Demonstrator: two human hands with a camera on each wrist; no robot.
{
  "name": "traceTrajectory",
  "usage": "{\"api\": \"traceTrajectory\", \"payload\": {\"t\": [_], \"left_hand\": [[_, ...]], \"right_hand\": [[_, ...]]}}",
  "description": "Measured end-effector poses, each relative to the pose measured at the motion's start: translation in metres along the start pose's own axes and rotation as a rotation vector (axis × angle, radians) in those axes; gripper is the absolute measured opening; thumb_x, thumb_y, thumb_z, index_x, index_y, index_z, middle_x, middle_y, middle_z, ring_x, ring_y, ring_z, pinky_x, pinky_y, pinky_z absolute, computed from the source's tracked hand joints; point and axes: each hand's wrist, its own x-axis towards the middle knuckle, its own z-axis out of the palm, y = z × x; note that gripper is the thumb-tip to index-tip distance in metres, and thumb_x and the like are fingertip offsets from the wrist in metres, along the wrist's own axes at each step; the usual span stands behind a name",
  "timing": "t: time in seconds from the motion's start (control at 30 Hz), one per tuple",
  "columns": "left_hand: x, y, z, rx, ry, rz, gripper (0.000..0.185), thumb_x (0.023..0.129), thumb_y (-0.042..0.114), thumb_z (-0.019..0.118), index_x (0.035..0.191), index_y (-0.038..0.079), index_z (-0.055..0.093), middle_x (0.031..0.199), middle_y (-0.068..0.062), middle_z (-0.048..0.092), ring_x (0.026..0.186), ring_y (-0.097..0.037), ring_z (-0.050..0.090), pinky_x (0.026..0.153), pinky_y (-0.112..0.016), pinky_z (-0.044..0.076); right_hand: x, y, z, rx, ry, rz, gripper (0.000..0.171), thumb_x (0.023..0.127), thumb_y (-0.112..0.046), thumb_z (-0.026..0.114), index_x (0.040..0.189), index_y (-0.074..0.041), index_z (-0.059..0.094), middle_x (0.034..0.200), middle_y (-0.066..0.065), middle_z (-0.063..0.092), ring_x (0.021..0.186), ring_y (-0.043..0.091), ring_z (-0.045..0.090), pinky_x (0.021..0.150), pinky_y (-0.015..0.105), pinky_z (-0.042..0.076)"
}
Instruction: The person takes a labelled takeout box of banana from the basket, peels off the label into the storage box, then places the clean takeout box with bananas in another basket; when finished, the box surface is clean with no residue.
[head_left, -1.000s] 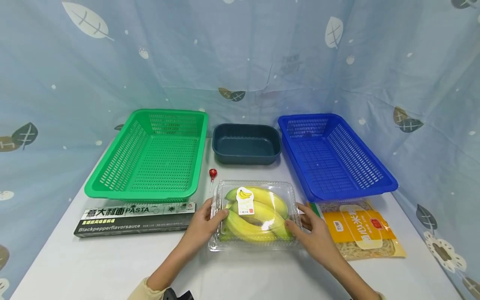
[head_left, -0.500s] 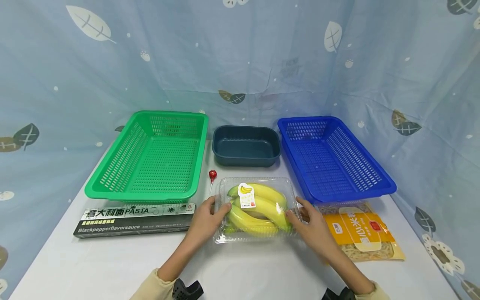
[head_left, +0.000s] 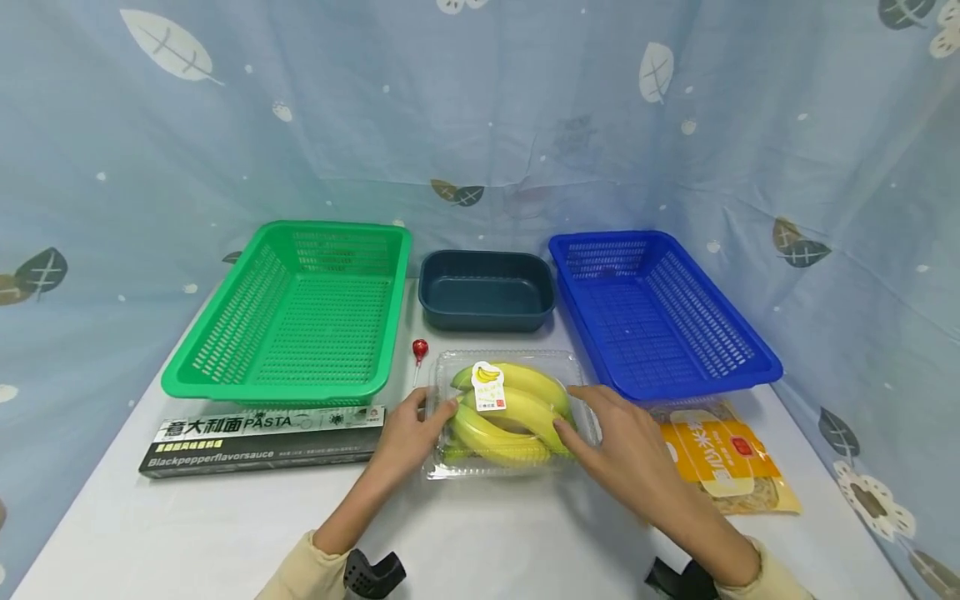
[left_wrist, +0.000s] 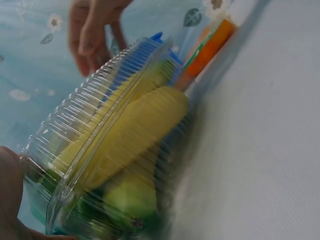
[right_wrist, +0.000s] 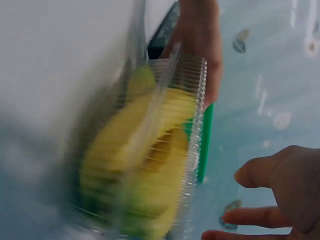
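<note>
A clear plastic fruit box [head_left: 487,470] with a ridged lid holds several yellow-green bananas [head_left: 517,410]. A white label [head_left: 489,387] with a banana picture is stuck on top. My left hand [head_left: 408,435] grips the left end of the box, its thumb over the lid edge and its other fingers down the side. My right hand [head_left: 630,442] overlaps the box's right end in the head view. In the right wrist view, that right hand [right_wrist: 285,192] is apart from the box, with its fingers spread and nothing between them.
Behind the box stand a green basket [head_left: 281,393], a dark teal tub [head_left: 487,321] and a blue basket [head_left: 690,387]. A red lollipop [head_left: 420,348] lies beyond the left hand. A pasta box [head_left: 262,442] is at left, an orange-and-yellow noodle bag [head_left: 727,458] at right.
The fruit box has shifted slightly farther from me. My right hand has come off its right side and risen over that end. The left hand keeps its grip.
</note>
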Motion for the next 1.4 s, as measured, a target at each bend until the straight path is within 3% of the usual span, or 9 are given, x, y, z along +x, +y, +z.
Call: {"api": "traceTrajectory", "payload": {"t": [0.1, 0.2, 0.4, 0.5, 0.67, 0.93, 1.4], "left_hand": [[0.0, -0.001, -0.001, -0.006, -0.001, -0.009, 0.065, 0.087, 0.049, 0.057, 0.132, 0.002, 0.049, 0.125, -0.018, 0.055, 0.104, -0.029, 0.057, 0.086, -0.046, 0.046], [0.0, -0.001, -0.001, -0.011, -0.004, -0.009, 0.066, 0.088, 0.049, 0.057, 0.132, 0.002, 0.048, 0.125, -0.018, 0.055, 0.104, -0.03, 0.057, 0.086, -0.046, 0.046], [0.0, 0.001, -0.001, -0.022, -0.002, -0.005, 0.063, 0.088, 0.049, 0.057, 0.131, 0.003, 0.05, 0.121, -0.018, 0.057, 0.099, -0.027, 0.059, 0.082, -0.044, 0.048], [0.0, 0.002, -0.001, -0.018, -0.003, -0.006, 0.063, 0.088, 0.048, 0.057, 0.13, 0.003, 0.05, 0.122, -0.018, 0.057, 0.099, -0.028, 0.059, 0.083, -0.044, 0.048], [0.001, 0.002, -0.001, -0.009, 0.002, 0.001, 0.062, 0.088, 0.048, 0.057, 0.13, 0.003, 0.05, 0.122, -0.018, 0.057, 0.104, -0.03, 0.057, 0.087, -0.047, 0.046], [0.002, -0.001, -0.001, -0.021, -0.008, -0.001, 0.064, 0.087, 0.051, 0.057, 0.131, 0.005, 0.05, 0.118, -0.015, 0.059, 0.095, -0.025, 0.059, 0.082, -0.043, 0.048], [0.002, 0.0, -0.002, -0.011, -0.011, -0.004, 0.064, 0.088, 0.049, 0.057, 0.131, 0.003, 0.049, 0.12, -0.016, 0.058, 0.098, -0.026, 0.058, 0.084, -0.044, 0.047]], "right_hand": [[0.015, -0.009, -0.004, -0.035, 0.031, -0.126, 0.036, 0.082, -0.035, 0.07, 0.108, -0.01, 0.068, 0.102, 0.003, 0.065, 0.082, 0.021, 0.064, 0.064, 0.036, 0.052], [0.032, -0.015, -0.006, -0.038, 0.024, -0.233, 0.029, 0.082, -0.029, 0.071, 0.105, -0.011, 0.069, 0.098, 0.0, 0.066, 0.078, 0.017, 0.063, 0.058, 0.031, 0.051], [0.063, -0.021, 0.001, -0.007, -0.081, -0.425, 0.022, 0.084, -0.021, 0.07, 0.104, -0.012, 0.069, 0.098, -0.002, 0.065, 0.085, 0.013, 0.061, 0.067, 0.029, 0.051], [0.074, -0.024, 0.007, -0.007, -0.134, -0.484, 0.021, 0.084, -0.018, 0.069, 0.103, -0.01, 0.069, 0.098, -0.001, 0.065, 0.079, 0.013, 0.061, 0.064, 0.026, 0.05], [0.091, -0.03, 0.015, -0.017, -0.189, -0.527, 0.021, 0.082, -0.014, 0.07, 0.103, -0.009, 0.07, 0.094, 0.001, 0.064, 0.068, 0.01, 0.055, 0.055, 0.02, 0.045], [0.11, -0.04, 0.026, -0.056, -0.285, -0.523, 0.022, 0.083, -0.014, 0.069, 0.105, -0.013, 0.069, 0.091, 0.0, 0.063, 0.066, 0.008, 0.05, 0.053, 0.018, 0.042], [0.12, -0.041, 0.049, -0.123, -0.314, -0.595, 0.016, 0.081, -0.01, 0.069, 0.096, -0.014, 0.073, 0.08, -0.004, 0.057, 0.063, 0.009, 0.045, 0.052, 0.018, 0.039]]}}
